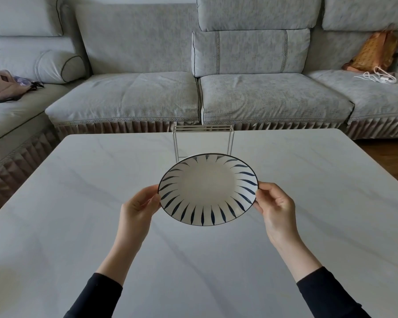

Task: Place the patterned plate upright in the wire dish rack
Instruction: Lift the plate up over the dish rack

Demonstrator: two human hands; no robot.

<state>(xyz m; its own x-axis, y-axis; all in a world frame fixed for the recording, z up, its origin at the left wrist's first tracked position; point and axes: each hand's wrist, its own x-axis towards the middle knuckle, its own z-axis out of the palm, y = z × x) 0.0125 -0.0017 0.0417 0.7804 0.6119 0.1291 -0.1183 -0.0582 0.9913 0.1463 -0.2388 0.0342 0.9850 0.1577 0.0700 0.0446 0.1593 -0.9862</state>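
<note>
The biggest thing I see is the grey woven-fabric sectional sofa [133,92], running across the whole back of the view, with plump cushions, dark piping and a pleated brownish skirt along its base. On its left seat lies a crumpled pinkish cloth bag [2,84]; on the far right sit an orange patterned bag [375,51] and a loose white coiled cable [377,76].

In front of it spreads the pale grey marble-look tabletop [78,203], smooth and matte, with faint darker veins and rounded far corners.

At the tabletop's far edge, in the middle, I see the thin silver wire dish rack [202,140]: upright metal rods joined by a row of parallel bars on top. Its lower part is hidden behind the plate, and I see nothing in it.

My arms come in from below in black sleeves [97,294]. Between my hands I hold the round white ceramic plate with dark blue leaf-shaped strokes [208,189] radiating around its rim and a thin dark edge line. It is lifted off the tabletop, just in front of the rack, tilted so that its glossy plain centre faces me.

My left hand [138,208] has its grip closed on the plate's left rim, thumb on the front face. My right hand [277,206] pinches the right rim, fingers curled behind.
</note>
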